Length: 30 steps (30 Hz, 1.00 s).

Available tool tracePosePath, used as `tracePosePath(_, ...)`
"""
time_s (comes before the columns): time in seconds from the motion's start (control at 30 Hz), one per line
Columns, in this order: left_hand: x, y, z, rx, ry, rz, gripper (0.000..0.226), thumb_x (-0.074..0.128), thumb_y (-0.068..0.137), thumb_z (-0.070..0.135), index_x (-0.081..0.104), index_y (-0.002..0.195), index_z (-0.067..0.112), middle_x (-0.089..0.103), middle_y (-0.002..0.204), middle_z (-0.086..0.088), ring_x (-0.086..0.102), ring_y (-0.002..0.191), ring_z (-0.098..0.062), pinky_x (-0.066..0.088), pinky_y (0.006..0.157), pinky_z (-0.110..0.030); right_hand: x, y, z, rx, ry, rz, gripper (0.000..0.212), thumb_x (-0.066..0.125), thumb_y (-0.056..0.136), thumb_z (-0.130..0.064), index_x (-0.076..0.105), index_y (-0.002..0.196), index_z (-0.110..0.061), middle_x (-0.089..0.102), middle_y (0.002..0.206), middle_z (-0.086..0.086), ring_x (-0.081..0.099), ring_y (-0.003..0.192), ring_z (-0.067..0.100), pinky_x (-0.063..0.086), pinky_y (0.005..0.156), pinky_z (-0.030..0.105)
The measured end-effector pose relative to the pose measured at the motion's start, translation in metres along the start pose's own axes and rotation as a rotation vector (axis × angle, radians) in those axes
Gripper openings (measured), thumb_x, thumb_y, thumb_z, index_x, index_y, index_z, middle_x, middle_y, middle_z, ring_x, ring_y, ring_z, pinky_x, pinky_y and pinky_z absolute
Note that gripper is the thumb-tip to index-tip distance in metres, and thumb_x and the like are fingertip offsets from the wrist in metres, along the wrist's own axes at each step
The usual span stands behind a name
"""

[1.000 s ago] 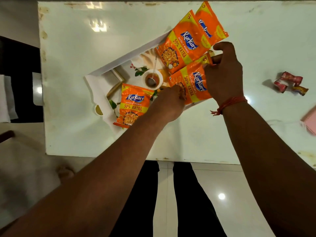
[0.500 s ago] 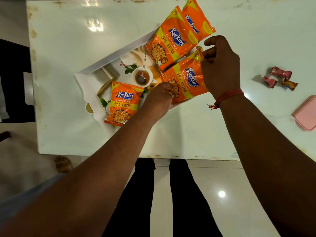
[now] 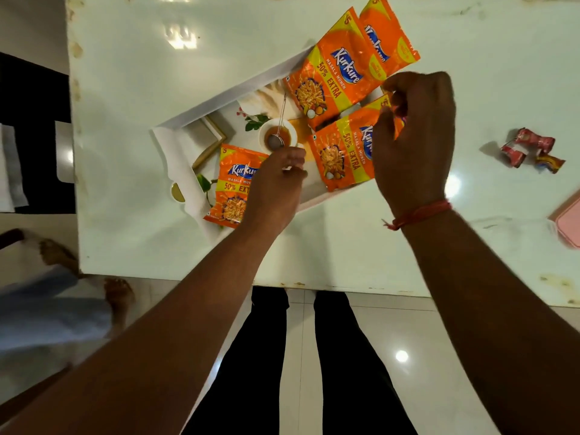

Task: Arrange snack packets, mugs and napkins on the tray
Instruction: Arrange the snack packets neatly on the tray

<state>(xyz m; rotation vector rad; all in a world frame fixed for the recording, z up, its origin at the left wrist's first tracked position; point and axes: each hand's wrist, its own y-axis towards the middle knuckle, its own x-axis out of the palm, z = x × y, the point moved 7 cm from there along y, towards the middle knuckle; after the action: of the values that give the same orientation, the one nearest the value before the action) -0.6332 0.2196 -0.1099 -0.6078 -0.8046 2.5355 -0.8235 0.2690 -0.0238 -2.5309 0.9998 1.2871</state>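
A white tray (image 3: 226, 95) with a printed picture of a teacup and leaves lies slanted on the white table. Several orange Kurkure snack packets rest on it. One lies at its near left end (image 3: 230, 183), one in the middle (image 3: 340, 155), and one above that (image 3: 332, 76). A further packet (image 3: 390, 39) overlaps the tray's far right end. My right hand (image 3: 414, 139) pinches the top right corner of the middle packet, which lies flat. My left hand (image 3: 276, 186) hovers between the left and middle packets with loosely curled fingers, holding nothing. No mugs or napkins are in sight.
Crumpled red wrappers (image 3: 530, 150) lie on the table to the right, and a pink box (image 3: 569, 221) sits at the right edge. The table's front edge (image 3: 329, 285) is close to my legs. Another person's feet (image 3: 116, 296) stand at the left, near a dark chair (image 3: 34, 133).
The middle packet has settled flat on the tray. My left hand let go of its lower end and drew back to the left. My right hand stays at its top corner.
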Motion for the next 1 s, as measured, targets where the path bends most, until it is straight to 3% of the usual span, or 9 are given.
tracePosePath(0.13, -0.064, -0.007, -0.009, 0.106, 0.131, 0.297, 0.021, 0.051, 0.092, 0.009, 0.062, 0.098, 0.026, 0.065, 0.107, 0.004, 0.062, 0.1, -0.012, 0.051, 0.091, -0.03, 0.055, -0.035, -0.025, 0.031, 0.091, -0.256, 0.022, 0.055, 0.088, -0.011, 0.06, 0.109, -0.008, 0.057, 0.109, 0.012, 0.058, 0.095, 0.024, 0.048, 0.082, 0.031)
tracePosePath(0.23, -0.104, -0.007, -0.035, 0.044, 0.214, 0.399, 0.025, 0.051, 0.087, 0.009, 0.062, 0.106, 0.019, 0.061, 0.115, -0.004, 0.059, 0.106, -0.017, 0.049, 0.096, -0.034, 0.107, -0.059, -0.031, 0.143, 0.115, -0.497, 0.028, 0.061, 0.09, -0.017, 0.057, 0.117, -0.011, 0.056, 0.116, 0.01, 0.058, 0.1, 0.025, 0.051, 0.087, 0.042)
tracePosePath(0.33, -0.114, -0.003, -0.061, -0.112, 0.29, 0.276, 0.034, 0.054, 0.082, 0.015, 0.059, 0.115, 0.018, 0.058, 0.12, -0.009, 0.059, 0.109, -0.024, 0.051, 0.093, -0.041, 0.139, -0.066, -0.039, 0.241, 0.105, -0.615, 0.039, 0.059, 0.093, -0.022, 0.051, 0.131, -0.013, 0.052, 0.128, 0.011, 0.053, 0.116, 0.026, 0.043, 0.094, 0.034)
tracePosePath(0.43, -0.106, 0.0, -0.063, -0.12, 0.346, 0.136, 0.038, 0.052, 0.08, 0.018, 0.058, 0.117, 0.019, 0.063, 0.117, -0.008, 0.063, 0.104, -0.024, 0.055, 0.089, -0.045, 0.164, -0.058, -0.042, 0.328, 0.065, -0.681, 0.043, 0.056, 0.095, -0.028, 0.049, 0.134, -0.013, 0.05, 0.133, 0.013, 0.052, 0.12, 0.028, 0.04, 0.097, 0.034)
tracePosePath(0.53, -0.099, 0.004, -0.055, -0.097, 0.351, 0.066, 0.036, 0.052, 0.086, 0.006, 0.056, 0.12, 0.017, 0.065, 0.118, -0.007, 0.063, 0.105, -0.025, 0.054, 0.09, -0.043, 0.183, -0.047, -0.047, 0.271, -0.008, -0.769, 0.035, 0.056, 0.095, -0.032, 0.058, 0.122, -0.01, 0.061, 0.125, 0.015, 0.057, 0.114, 0.033, 0.047, 0.095, 0.039)
tracePosePath(0.63, -0.098, 0.011, -0.057, -0.109, 0.323, 0.038, 0.042, 0.05, 0.087, 0.003, 0.054, 0.125, 0.019, 0.064, 0.121, -0.004, 0.062, 0.108, -0.024, 0.053, 0.092, -0.043, 0.188, -0.042, -0.05, 0.272, -0.011, -0.857, 0.025, 0.058, 0.094, -0.03, 0.066, 0.107, -0.01, 0.067, 0.114, 0.012, 0.061, 0.106, 0.028, 0.047, 0.084, 0.032)
tracePosePath(0.8, -0.101, 0.015, -0.038, -0.021, 0.202, 0.172, 0.035, 0.054, 0.09, 0.004, 0.056, 0.123, 0.016, 0.055, 0.118, 0.002, 0.055, 0.112, -0.014, 0.046, 0.09, -0.026, 0.151, -0.025, -0.043, 0.268, 0.064, -0.655, 0.014, 0.061, 0.092, -0.026, 0.064, 0.095, -0.013, 0.063, 0.091, 0.0, 0.06, 0.085, 0.017, 0.041, 0.062, 0.023)
tracePosePath(0.87, -0.099, 0.016, -0.033, 0.006, 0.164, 0.227, 0.032, 0.057, 0.09, 0.007, 0.057, 0.119, 0.02, 0.052, 0.123, 0.001, 0.053, 0.117, -0.015, 0.046, 0.097, -0.029, 0.126, -0.021, -0.037, 0.272, 0.046, -0.549, 0.014, 0.06, 0.093, -0.026, 0.062, 0.099, -0.013, 0.059, 0.09, -0.004, 0.055, 0.082, 0.012, 0.039, 0.065, 0.021)
tracePosePath(1.0, -0.067, 0.016, -0.025, -0.046, 0.103, 0.054, 0.045, 0.062, 0.088, 0.013, 0.053, 0.13, 0.025, 0.049, 0.135, 0.001, 0.052, 0.124, -0.018, 0.049, 0.098, -0.036, 0.089, -0.015, -0.025, 0.245, 0.0, -0.426, 0.018, 0.062, 0.093, -0.026, 0.059, 0.105, -0.013, 0.058, 0.091, -0.004, 0.054, 0.083, 0.01, 0.039, 0.07, 0.02)
